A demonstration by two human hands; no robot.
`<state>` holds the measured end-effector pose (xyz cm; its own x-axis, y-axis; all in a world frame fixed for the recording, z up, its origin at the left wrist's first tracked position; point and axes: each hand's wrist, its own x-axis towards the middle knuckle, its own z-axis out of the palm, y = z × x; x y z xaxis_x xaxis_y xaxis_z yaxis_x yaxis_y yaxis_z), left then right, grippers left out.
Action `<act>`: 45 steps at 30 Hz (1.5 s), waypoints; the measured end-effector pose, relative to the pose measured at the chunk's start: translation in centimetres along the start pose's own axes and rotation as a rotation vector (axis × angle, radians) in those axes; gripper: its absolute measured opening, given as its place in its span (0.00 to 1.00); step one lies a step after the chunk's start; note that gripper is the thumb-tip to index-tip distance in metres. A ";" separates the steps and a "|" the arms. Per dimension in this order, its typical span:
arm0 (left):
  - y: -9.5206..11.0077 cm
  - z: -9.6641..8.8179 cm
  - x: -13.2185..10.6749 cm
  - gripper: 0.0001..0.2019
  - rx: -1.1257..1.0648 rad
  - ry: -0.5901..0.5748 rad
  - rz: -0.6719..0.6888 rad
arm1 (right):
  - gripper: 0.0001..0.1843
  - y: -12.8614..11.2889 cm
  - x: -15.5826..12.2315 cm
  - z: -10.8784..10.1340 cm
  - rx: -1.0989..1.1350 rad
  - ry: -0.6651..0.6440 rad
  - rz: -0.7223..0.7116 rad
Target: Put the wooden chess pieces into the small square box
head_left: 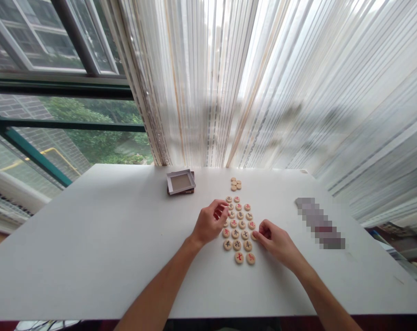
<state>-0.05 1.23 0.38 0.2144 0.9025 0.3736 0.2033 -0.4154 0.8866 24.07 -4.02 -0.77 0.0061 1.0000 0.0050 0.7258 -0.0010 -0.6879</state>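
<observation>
Wooden Chinese chess pieces (pixel 242 224), round and marked with red or black characters, lie face up in close rows between my hands. My left hand (pixel 211 223) is at the left side of the rows, its fingers half curled and the thumb apart from the index finger. No piece shows in its grasp. At the right side, my right hand (pixel 275 240) has thumb and index finger closed on the edge of a Chinese chess piece at the end of a row; that piece is partly covered by the fingertips. The nearest row holds a red-marked piece (pixel 239 258) beside another red-marked piece (pixel 250 259).
Beyond the rows, several pieces without visible marks (pixel 233 182) lie in a small cluster. A shallow open box (pixel 180 182) rests on a dark item at the back left. A blurred-out object (pixel 320 224) lies at the right of the white table (pixel 126 257). Curtains (pixel 208 92) hang behind.
</observation>
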 end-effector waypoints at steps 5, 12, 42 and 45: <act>0.0 -0.1 0.0 0.11 0.004 0.000 -0.019 | 0.16 0.3 0.1 -0.3 0.099 -0.028 0.037; -0.1 -0.2 0.0 0.10 0.015 0.011 -0.033 | 0.14 1.0 0.7 -1.1 0.162 -0.113 0.040; -4.2 4.6 13.7 0.18 0.707 -0.138 -0.221 | 0.19 3.3 11.6 0.7 0.446 0.410 -0.158; -4.1 4.3 13.6 0.13 0.676 -0.123 -0.211 | 0.17 3.3 11.6 0.8 0.444 0.410 -0.164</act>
<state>6.16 14.70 0.61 0.2035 0.9684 0.1440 0.7906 -0.2493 0.5592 26.03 7.59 -3.54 0.2463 0.9023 0.3539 0.3852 0.2440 -0.8900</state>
